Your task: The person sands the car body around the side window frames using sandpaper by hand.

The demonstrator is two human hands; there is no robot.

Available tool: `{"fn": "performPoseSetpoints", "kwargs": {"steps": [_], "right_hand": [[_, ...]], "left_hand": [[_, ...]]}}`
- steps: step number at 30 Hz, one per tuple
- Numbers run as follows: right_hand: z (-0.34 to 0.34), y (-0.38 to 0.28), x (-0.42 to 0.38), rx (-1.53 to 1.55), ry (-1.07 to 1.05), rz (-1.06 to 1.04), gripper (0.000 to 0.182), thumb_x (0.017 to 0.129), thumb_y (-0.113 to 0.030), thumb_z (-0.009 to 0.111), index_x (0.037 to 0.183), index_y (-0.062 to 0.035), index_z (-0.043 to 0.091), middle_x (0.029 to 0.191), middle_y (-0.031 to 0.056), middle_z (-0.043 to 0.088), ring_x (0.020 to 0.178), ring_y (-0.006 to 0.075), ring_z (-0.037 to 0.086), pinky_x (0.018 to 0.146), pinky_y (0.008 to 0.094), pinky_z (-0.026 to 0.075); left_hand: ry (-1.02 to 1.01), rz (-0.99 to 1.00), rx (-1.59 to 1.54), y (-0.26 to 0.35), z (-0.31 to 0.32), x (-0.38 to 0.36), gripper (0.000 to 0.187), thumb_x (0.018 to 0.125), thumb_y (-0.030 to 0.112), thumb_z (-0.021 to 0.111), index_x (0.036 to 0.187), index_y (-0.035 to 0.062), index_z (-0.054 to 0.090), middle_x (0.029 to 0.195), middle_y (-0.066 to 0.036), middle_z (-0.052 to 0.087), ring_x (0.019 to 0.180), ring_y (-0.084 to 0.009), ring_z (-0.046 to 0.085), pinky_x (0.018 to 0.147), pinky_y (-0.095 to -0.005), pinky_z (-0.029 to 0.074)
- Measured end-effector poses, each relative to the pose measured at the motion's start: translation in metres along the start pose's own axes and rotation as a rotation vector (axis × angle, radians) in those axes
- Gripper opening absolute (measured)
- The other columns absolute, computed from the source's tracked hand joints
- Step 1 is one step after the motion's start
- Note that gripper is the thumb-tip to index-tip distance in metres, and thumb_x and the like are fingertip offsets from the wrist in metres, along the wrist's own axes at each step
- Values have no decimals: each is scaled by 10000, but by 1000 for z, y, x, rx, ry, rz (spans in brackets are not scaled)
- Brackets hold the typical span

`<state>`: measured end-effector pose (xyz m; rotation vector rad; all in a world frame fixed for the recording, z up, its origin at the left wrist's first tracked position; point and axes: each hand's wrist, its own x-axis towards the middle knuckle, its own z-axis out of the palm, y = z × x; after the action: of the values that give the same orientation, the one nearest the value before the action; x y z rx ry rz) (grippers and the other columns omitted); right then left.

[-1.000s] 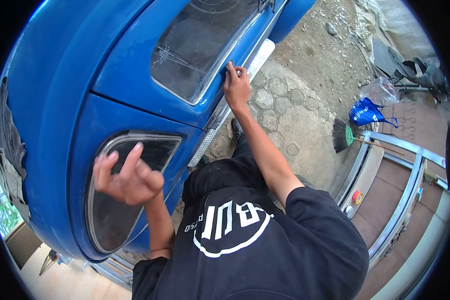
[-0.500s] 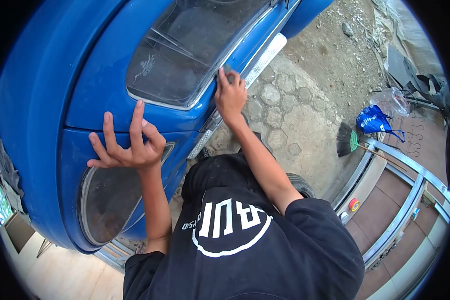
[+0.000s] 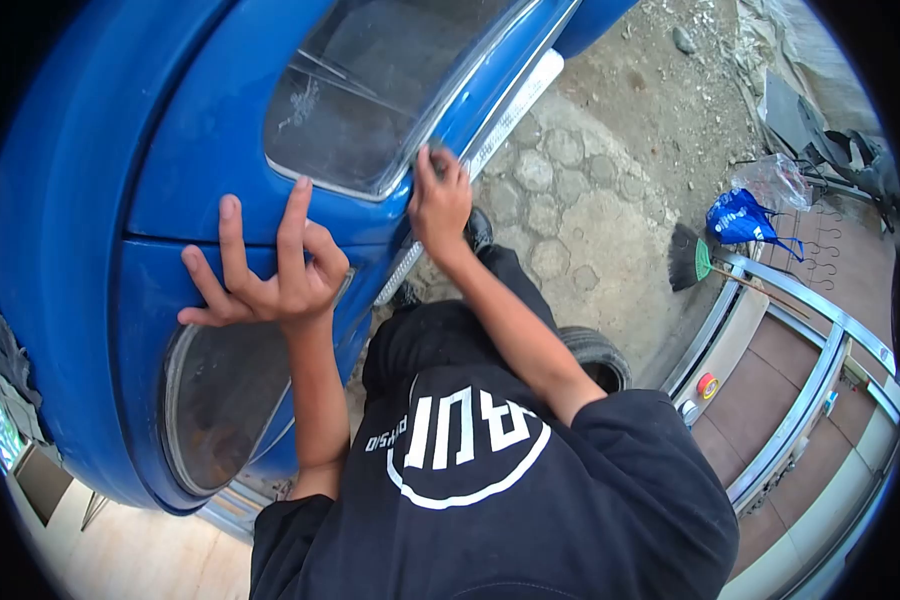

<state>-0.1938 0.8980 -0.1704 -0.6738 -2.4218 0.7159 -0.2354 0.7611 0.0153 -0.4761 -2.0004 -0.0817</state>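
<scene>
A blue car fills the left side, with glossy paint and a silver-trimmed window. My left hand is spread with fingers apart against the body panel, across the seam between the upper panel and the door below. Beneath that wrist lies a second, rounded window. Close to the first window's trim, my right hand presses its fingertips to the blue strip. A small grey piece shows between thumb and fingers, mostly hidden; its kind cannot be made out.
A patterned metal running board runs along the car's side. A tire lies on the paved ground beside me. Farther right are a broom, a blue bag and a metal frame with a red-and-yellow roll.
My right hand has slid along the window trim toward the near corner of the window. My left hand stays spread on the panel. The whole view has shifted slightly.
</scene>
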Motion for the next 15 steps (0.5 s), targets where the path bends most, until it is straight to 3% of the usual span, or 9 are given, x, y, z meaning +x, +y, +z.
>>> {"fn": "performPoseSetpoints", "kwargs": {"steps": [1,6,9,13,15], "right_hand": [[-3,-7,-14,-29,-20,-26,402,904,-153,667,1306,-152,663,1243,104,579,1080,308,577,837,410,468],[-12,-3,1,-166,35,-24,400,908,-184,674,1308,-179,662,1353,125,553,1178,337,549,893,460,457],[2,-5,8,-61,28,87,392,920,-201,673,1310,-168,659,1369,126,546,1182,348,550,909,477,456],[-15,-21,-29,28,-160,91,395,951,-225,644,1344,-180,643,1432,142,510,1263,359,521,959,472,458],[-14,-11,-14,-94,-76,44,402,952,-236,647,1351,-192,643,1457,141,494,1276,360,514,955,474,459]], "left_hand": [[3,-2,4,0,3,2,268,849,223,588,903,350,817,1339,-57,633,1429,-365,366,1233,-580,-33],[-15,-2,-10,-2,-1,-2,259,850,233,589,890,355,815,1311,-34,657,1422,-360,375,1235,-582,-33],[7,12,-35,0,-1,1,253,846,238,596,885,358,815,1298,-21,669,1418,-354,379,1237,-576,-34],[14,0,-12,-1,3,-1,246,842,246,602,880,367,812,1290,-4,679,1407,-345,393,1241,-566,-33],[8,-6,-22,0,3,0,244,841,246,604,878,369,811,1280,6,684,1402,-339,400,1241,-568,-35]]}}
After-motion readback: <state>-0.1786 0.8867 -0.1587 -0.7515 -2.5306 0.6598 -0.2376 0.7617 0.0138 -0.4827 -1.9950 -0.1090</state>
